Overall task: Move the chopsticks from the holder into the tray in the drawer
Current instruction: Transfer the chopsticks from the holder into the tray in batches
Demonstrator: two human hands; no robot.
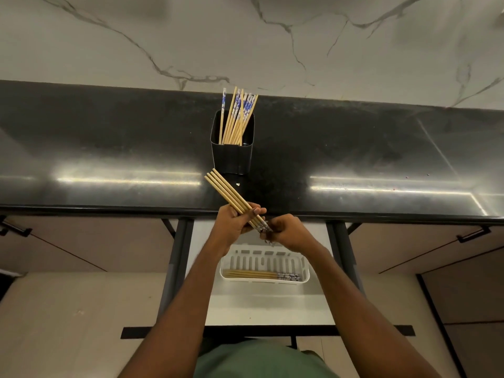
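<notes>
A black holder stands on the dark counter with several wooden chopsticks with blue-patterned tops upright in it. My left hand grips a bundle of several chopsticks near their patterned ends, tips pointing up and left over the counter edge. My right hand pinches the patterned ends of the same bundle. Both hands are above the open drawer, where a white slotted tray holds a few chopsticks lying flat along its near side.
The black counter runs across the view below a marble wall. The open drawer has a white floor and dark side rails. Closed cabinet fronts with black handles flank it on both sides.
</notes>
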